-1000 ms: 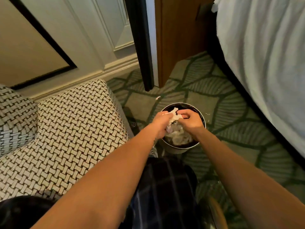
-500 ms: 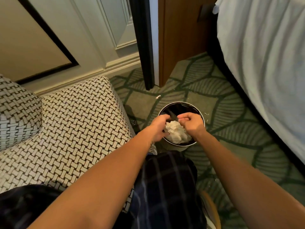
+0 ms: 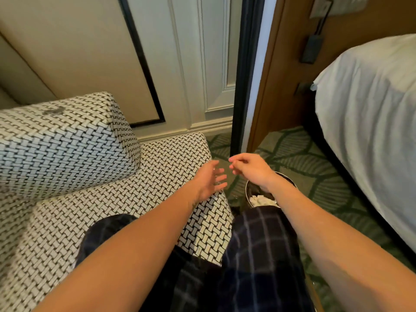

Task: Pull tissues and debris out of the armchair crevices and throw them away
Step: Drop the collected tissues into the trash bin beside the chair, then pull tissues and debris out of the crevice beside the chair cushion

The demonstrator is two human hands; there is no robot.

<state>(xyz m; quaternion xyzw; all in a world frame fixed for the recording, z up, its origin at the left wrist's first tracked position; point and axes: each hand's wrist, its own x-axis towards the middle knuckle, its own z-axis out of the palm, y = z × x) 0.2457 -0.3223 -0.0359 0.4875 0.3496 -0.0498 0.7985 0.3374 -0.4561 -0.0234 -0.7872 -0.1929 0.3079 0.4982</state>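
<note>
Head view: both hands bare above the bin, tissues inside it.
Crumpled tissues [image 3: 261, 200] lie in the bin [image 3: 289, 179] by the armchair's [image 3: 146, 188] front corner. Above, the left hand [image 3: 208, 180] has its fingers spread; the right hand [image 3: 252, 171] has its fingers loosely curled, with nothing seen in them. Any tissue left in the crevice [image 3: 94, 183] is likely light, soft and easily torn: pinch its bulk, not a loose corner.

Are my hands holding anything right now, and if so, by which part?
Nothing is held. The left hand is open with fingers spread; the right hand is loosely curled and empty. The tissues lie in the bin.
</note>
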